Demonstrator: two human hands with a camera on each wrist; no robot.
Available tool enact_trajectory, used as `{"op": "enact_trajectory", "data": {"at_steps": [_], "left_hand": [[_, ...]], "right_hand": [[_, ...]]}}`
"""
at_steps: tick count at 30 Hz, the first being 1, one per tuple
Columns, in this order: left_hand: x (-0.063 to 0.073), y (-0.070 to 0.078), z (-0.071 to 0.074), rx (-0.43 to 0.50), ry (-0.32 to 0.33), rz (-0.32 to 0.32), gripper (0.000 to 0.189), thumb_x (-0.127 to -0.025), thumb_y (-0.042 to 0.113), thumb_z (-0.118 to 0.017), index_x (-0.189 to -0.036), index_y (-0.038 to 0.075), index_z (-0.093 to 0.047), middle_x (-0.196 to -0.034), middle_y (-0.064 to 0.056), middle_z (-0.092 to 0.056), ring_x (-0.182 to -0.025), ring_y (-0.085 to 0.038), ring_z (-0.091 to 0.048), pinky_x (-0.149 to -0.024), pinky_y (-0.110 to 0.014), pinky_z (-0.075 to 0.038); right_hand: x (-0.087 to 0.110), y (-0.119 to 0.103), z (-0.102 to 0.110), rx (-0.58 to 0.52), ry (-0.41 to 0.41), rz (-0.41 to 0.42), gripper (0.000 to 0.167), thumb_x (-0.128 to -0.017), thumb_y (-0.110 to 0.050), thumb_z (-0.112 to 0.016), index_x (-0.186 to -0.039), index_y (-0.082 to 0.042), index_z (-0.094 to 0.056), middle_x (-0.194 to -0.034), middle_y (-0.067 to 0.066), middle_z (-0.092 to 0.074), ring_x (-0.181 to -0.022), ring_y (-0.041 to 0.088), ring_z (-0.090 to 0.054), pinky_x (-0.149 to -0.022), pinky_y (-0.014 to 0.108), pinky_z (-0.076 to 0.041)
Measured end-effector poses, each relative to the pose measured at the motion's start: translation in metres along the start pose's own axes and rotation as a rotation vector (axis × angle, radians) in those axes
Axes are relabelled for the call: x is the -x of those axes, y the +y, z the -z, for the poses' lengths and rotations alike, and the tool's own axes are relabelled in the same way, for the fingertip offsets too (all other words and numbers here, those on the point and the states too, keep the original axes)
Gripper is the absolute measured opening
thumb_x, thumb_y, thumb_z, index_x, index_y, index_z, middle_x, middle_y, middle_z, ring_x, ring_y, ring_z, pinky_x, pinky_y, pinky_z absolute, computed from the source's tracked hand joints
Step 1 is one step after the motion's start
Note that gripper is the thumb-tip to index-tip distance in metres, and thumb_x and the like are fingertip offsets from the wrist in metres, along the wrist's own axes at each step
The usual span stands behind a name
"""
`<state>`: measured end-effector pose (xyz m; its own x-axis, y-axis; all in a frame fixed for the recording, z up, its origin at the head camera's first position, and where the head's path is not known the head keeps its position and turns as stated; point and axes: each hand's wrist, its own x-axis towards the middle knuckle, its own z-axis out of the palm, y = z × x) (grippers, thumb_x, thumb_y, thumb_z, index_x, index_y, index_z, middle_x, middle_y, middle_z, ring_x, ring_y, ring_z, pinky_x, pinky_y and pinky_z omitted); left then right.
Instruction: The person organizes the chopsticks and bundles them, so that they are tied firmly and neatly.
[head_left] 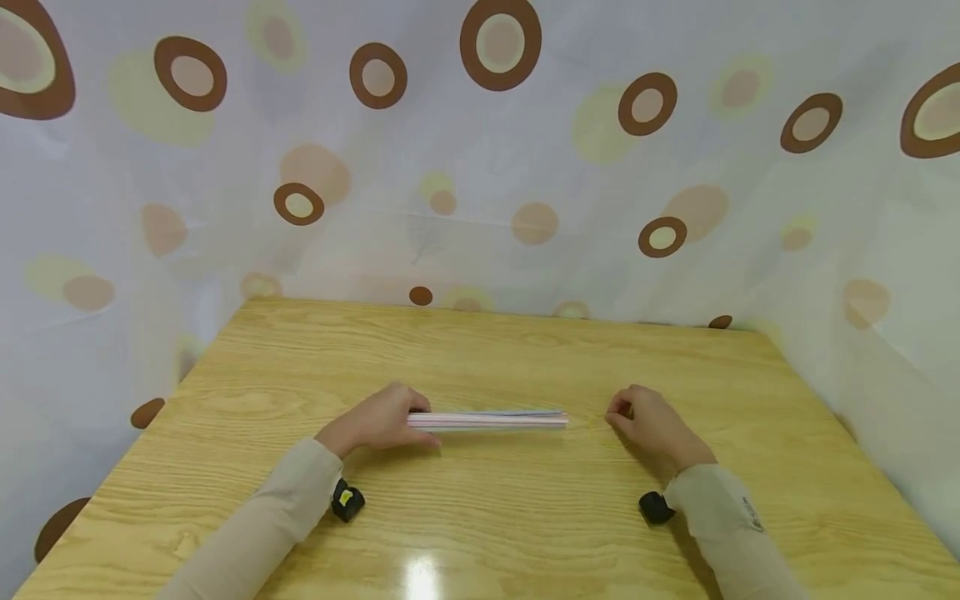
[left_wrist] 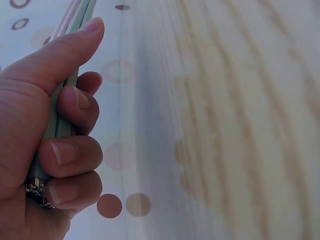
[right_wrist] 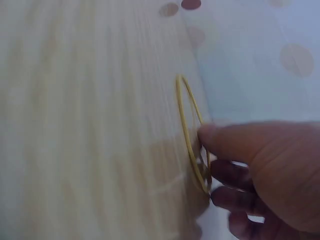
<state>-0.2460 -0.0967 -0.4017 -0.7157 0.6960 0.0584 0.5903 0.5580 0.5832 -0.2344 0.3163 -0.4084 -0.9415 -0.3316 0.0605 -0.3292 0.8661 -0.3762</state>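
In left hand (head_left: 381, 418), pale sticks (head_left: 491, 422); in right hand (head_left: 654, 425), apparently, a yellow band (right_wrist: 186, 137).

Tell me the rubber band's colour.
The rubber band is yellow; it shows best in the right wrist view.

The tabletop (head_left: 465, 367) shows wood grain under a smooth, glossy finish that throws back a bright patch of light. Behind it hangs a thin, lightly creased sheet (head_left: 480, 150) with a soft sheen. The slim sticks (head_left: 487, 421) look smooth; whether paper or plastic, one cannot tell. The band (right_wrist: 182, 107) looks like smooth rubber, the small chain (left_wrist: 37, 188) shiny metal, the sleeves (head_left: 262, 517) matt cloth.
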Motion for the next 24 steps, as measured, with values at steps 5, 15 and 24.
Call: {"op": "enact_trajectory", "data": {"at_steps": [5,15,24], "left_hand": [[0.0011,0.0012,0.0000,0.008,0.010,0.012,0.025,-0.080,0.036,-0.079,-0.076,0.016,-0.064,-0.065,0.009,-0.052,-0.056,-0.003,-0.039,-0.054,-0.019,-0.035],[0.0039,-0.0004,0.0054,0.046,0.037,0.041,0.026,-0.079,0.035,-0.079,-0.073,0.016,-0.063,-0.062,0.009,-0.051,-0.054,-0.004,-0.037,-0.053,-0.020,-0.034],[0.0045,-0.0003,0.0039,0.076,0.042,0.056,0.025,-0.081,0.032,-0.078,-0.073,0.015,-0.062,-0.061,0.009,-0.049,-0.054,-0.004,-0.036,-0.052,-0.020,-0.033]], "right_hand": [[-0.0069,0.0011,0.0030,0.029,-0.064,0.037,0.009,-0.094,-0.006,-0.058,-0.086,-0.005,-0.061,-0.081,0.004,-0.055,-0.070,0.013,-0.047,-0.065,0.030,-0.044],[-0.0036,0.0042,0.0025,-0.122,0.026,-0.018,0.015,-0.100,-0.005,-0.042,-0.090,0.000,-0.052,-0.078,0.007,-0.057,-0.064,0.014,-0.047,-0.059,0.027,-0.040],[0.0011,-0.0018,-0.0001,-0.626,0.048,-0.003,0.020,-0.105,-0.014,-0.038,-0.105,0.006,-0.041,-0.079,0.011,-0.062,-0.065,0.013,-0.059,-0.058,0.024,-0.047]]}}
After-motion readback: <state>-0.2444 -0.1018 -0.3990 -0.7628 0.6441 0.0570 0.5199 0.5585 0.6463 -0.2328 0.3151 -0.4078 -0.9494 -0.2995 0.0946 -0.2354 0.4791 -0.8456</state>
